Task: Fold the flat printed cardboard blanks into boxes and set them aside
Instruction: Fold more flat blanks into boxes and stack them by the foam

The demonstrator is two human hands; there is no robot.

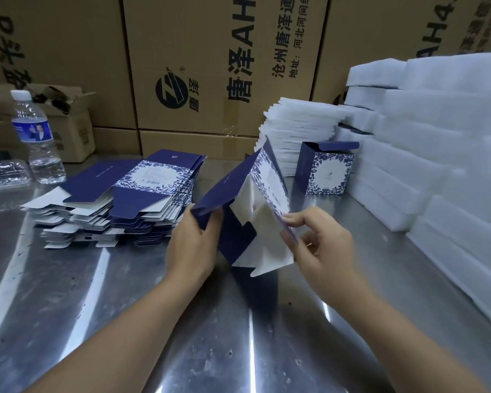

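Left hand (193, 245) and right hand (321, 245) grip the half-opened blank (238, 194). Its loose bottom flaps could crease if forced crookedly.

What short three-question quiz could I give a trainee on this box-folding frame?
1. True or false: both hands grip the half-opened blank.
2. Where does the finished box stand? A) on the stack of flat blanks B) upright by the white foam sheets C) beside the water bottle
3. Fill in: the end flaps nearest the person on the blank held by the left hand and right hand are ____.

Key: 1 true; 2 B; 3 open, not yet tucked.
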